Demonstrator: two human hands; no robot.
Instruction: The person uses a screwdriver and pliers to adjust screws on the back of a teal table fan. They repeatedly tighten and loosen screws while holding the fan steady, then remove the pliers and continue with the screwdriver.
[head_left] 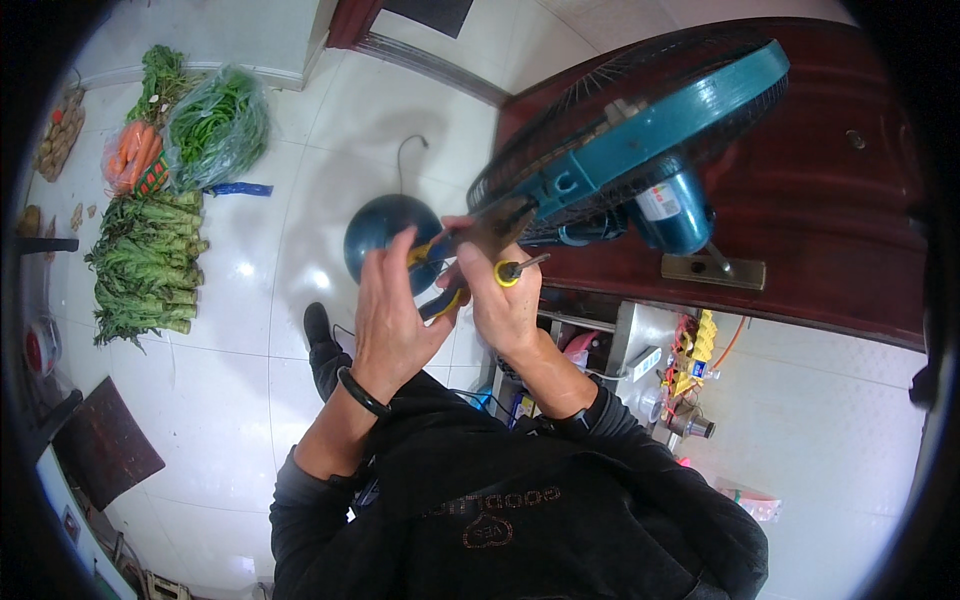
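From where I stand, the dark red door (840, 270) is the biggest thing here, and in front of it leans the teal fan (690, 115), ahead and to the right of both hands, its wide rim slanting from near the fingers up toward the far right. Its glossy dark round base (372, 228) sits on the floor beyond the left hand (388, 315). That hand has its fingers and thumb on the spread blue-and-yellow handles of the pliers (503, 222), whose long axis points at the fan, dark metal head foremost; whether they touch it, I can't tell. The right hand (505, 305), nearer the fan, is curled round a small yellow-collared screwdriver (510, 272), shaft poking out rightward.
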